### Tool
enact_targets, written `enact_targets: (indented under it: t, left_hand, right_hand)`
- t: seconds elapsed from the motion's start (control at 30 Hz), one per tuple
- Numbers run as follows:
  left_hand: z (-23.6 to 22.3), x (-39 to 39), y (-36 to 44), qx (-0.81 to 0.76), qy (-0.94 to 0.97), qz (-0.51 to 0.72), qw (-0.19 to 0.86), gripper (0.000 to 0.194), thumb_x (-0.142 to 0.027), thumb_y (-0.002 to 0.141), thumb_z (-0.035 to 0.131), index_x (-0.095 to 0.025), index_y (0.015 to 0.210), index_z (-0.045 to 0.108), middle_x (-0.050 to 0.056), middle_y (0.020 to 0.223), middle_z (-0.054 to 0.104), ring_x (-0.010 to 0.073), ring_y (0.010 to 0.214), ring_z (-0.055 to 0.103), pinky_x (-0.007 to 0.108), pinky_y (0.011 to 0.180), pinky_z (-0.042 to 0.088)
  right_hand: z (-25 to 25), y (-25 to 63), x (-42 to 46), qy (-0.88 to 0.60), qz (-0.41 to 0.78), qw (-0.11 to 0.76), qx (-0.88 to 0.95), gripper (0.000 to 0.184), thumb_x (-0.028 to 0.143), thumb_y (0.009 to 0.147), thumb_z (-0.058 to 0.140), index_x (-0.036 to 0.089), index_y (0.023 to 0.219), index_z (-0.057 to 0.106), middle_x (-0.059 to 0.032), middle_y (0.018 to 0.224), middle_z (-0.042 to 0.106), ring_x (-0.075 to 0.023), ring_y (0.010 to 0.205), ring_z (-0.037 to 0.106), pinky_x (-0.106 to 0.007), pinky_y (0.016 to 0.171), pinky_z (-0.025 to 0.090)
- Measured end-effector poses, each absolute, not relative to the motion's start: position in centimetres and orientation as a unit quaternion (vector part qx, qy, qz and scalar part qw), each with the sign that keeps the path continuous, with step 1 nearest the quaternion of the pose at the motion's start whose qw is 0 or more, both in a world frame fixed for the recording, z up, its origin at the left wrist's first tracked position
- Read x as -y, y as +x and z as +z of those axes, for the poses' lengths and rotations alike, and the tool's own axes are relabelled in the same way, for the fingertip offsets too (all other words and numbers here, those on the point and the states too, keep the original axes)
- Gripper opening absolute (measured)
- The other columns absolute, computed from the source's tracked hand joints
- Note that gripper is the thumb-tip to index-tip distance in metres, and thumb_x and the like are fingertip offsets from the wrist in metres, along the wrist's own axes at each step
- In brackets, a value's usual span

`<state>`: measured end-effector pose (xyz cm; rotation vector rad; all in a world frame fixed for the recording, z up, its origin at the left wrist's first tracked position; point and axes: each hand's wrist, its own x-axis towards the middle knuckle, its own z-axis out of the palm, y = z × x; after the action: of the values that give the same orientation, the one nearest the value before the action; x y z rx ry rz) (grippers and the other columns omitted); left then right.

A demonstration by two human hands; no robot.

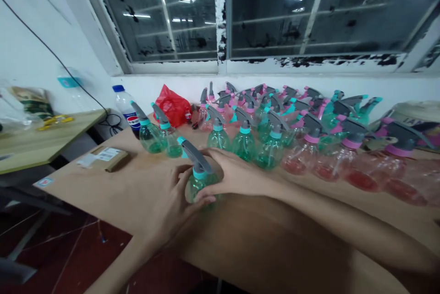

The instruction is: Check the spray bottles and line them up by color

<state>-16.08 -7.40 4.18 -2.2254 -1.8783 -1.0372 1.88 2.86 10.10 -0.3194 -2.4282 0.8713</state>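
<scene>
Both my hands are wrapped round one green spray bottle (199, 184) that stands on the brown table (137, 188). Its grey trigger head (195, 155) with a teal collar sticks up between my hands. My left hand (172, 202) cups the bottle's body from the near left side. My right hand (228, 172) grips it from the right, fingers curled over the body just under the collar. Behind them stand several more green spray bottles (244, 145) and pink spray bottles (309, 152) in rows.
A red plastic bag (173, 108) and a cola bottle (127, 110) sit near the wall at the back left. A small cardboard box (110, 157) lies on the table's left part. A second table (41, 140) stands further left, below a window.
</scene>
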Motion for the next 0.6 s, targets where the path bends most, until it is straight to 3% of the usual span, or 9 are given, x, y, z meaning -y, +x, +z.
enact_targets:
  t: [0.1, 0.2, 0.3, 0.47, 0.6]
  left_hand:
    - [4.0, 6.1, -18.5, 0.626, -0.693, -0.348, 0.077, 0.056, -0.063, 0.081, 0.058, -0.026, 0.122, 0.047, 0.008, 0.113, 0.046, 0.0303, 0.109, 0.050, 0.049, 0.092, 0.044]
    - [3.9, 4.3, -20.4, 0.637, -0.684, -0.339, 0.107, 0.055, -0.063, 0.081, 0.059, -0.023, 0.117, 0.050, 0.007, 0.108, 0.050, 0.0299, 0.105, 0.053, 0.047, 0.088, 0.046]
    - [3.7, 2.4, -21.6, 0.640, -0.676, -0.342, 0.124, 0.054, -0.058, 0.081, 0.062, -0.020, 0.117, 0.049, 0.008, 0.107, 0.054, 0.0278, 0.101, 0.056, 0.042, 0.084, 0.049]
    - [3.5, 0.1, -22.6, 0.644, -0.669, -0.337, 0.155, 0.056, -0.054, 0.081, 0.064, -0.016, 0.117, 0.045, 0.010, 0.103, 0.059, 0.0276, 0.095, 0.060, 0.041, 0.079, 0.050]
    - [4.3, -0.9, -22.7, 0.650, -0.668, -0.304, 0.194, 0.055, -0.052, 0.079, 0.067, -0.015, 0.116, 0.049, 0.011, 0.102, 0.059, 0.0316, 0.099, 0.057, 0.045, 0.084, 0.047]
  right_hand:
    - [11.3, 2.2, -4.1, -0.167, 0.279, 0.239, 0.915, 0.068, 0.054, 0.068, 0.070, 0.021, 0.125, 0.053, -0.0115, 0.128, 0.057, -0.0280, 0.112, 0.056, -0.042, 0.089, 0.047]
    - [13.0, 2.3, -5.5, -0.220, 0.233, 0.283, 0.904, 0.042, 0.049, 0.078, 0.064, 0.019, 0.107, 0.064, -0.0091, 0.102, 0.069, -0.0219, 0.085, 0.064, -0.037, 0.074, 0.050]
    - [14.8, 2.0, -7.0, -0.259, 0.166, 0.341, 0.888, 0.028, 0.041, 0.082, 0.061, 0.018, 0.096, 0.068, -0.0068, 0.087, 0.071, -0.0199, 0.075, 0.065, -0.036, 0.070, 0.049]
    - [16.2, 0.2, -9.4, -0.345, 0.003, 0.336, 0.877, 0.032, 0.037, 0.084, 0.058, 0.012, 0.102, 0.066, -0.0149, 0.096, 0.069, -0.0306, 0.086, 0.064, -0.046, 0.074, 0.047]
    - [15.7, -1.7, -11.1, -0.349, 0.006, 0.323, 0.880, 0.042, 0.043, 0.083, 0.058, 0.006, 0.101, 0.066, -0.0207, 0.082, 0.066, -0.0360, 0.081, 0.062, -0.051, 0.069, 0.045]
